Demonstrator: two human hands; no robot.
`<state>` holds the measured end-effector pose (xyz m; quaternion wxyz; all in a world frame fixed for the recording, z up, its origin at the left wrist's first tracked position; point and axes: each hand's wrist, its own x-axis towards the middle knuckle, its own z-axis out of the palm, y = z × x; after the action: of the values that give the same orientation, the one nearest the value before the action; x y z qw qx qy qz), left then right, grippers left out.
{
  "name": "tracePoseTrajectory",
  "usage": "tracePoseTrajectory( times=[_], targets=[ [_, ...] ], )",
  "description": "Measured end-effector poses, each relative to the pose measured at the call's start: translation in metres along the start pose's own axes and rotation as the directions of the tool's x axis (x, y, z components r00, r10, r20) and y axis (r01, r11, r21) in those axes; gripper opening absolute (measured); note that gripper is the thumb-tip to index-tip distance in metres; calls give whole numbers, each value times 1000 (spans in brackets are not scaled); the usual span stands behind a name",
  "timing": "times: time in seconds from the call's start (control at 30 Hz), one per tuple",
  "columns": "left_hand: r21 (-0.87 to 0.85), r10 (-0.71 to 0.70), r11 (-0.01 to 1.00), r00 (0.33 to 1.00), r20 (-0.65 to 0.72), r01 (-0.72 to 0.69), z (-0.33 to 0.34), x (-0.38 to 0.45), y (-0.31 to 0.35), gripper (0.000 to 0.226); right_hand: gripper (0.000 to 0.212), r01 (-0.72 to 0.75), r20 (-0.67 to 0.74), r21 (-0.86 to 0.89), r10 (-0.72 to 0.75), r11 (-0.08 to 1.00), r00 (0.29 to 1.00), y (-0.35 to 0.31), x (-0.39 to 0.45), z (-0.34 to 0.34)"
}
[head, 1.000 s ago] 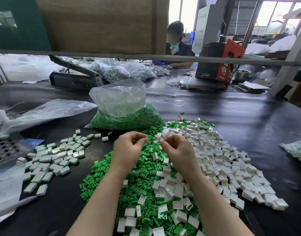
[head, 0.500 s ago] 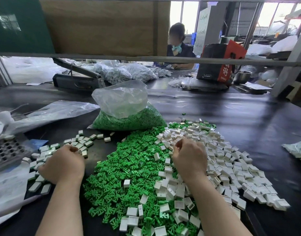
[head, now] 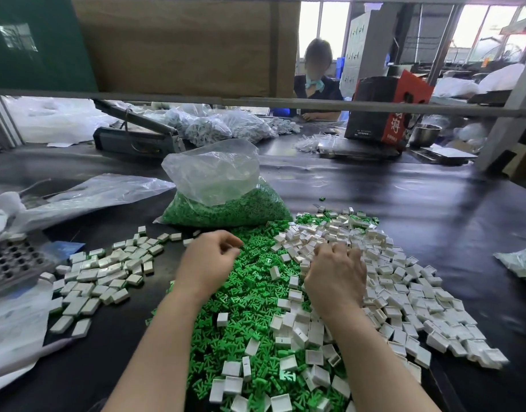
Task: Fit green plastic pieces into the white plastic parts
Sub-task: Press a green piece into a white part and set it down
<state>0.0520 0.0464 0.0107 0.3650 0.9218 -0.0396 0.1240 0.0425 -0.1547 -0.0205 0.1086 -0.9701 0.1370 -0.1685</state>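
Left hand (head: 208,263) fingers loosely curled over green pieces (head: 250,292), right hand (head: 334,278) fingers grasping white parts (head: 404,292)

Surface (head: 404,203): you have a black sheet under everything, smooth, with a dull sheen and a few wrinkles.
Green pieces (head: 241,292): hard plastic, bright and slightly glossy.
White parts (head: 404,292): your white boxes are smooth plastic with a soft shine.
Bag (head: 214,173): thin clear plastic film, crinkled and glossy, over more green plastic.
Loose sheet (head: 92,194): clear film, creased, at your left.
Board (head: 181,46): brown cardboard, matt.
Bowl (head: 424,133): bare metal, shiny.
Box (head: 383,114): printed red and black cardboard.
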Motion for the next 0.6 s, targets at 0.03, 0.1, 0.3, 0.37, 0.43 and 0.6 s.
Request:
tracePoseTrajectory(
  times=[0.03,0.1,0.3,0.37,0.43,0.6],
  targets=[
    [35,34,999,997,70,-37,8,-1,6,9,32,-6,6,-4,6,1000,1000,0,0,0],
    [115,37,992,981,189,-59,23,-2,12,17,35,-24,27,-16,24,1000,999,1,-1,0],
    [291,21,952,966,258,-98,40,-5,15,47,30,-10,9,-35,10,999,1000,0,0,2],
    [247,66,960,964,257,-131,41,-6,15,42,28,-6,-14,-22,6,1000,1000,0,0,3],
    [217,101,963,962,253,-158,43,-8,16,34,24,-1,-20,-6,1,1000,1000,1,1,4],
    [167,152,969,970,188,-184,46,-8,14,14,22,1,-46,21,0,1000,999,2,2,4]
  ],
)
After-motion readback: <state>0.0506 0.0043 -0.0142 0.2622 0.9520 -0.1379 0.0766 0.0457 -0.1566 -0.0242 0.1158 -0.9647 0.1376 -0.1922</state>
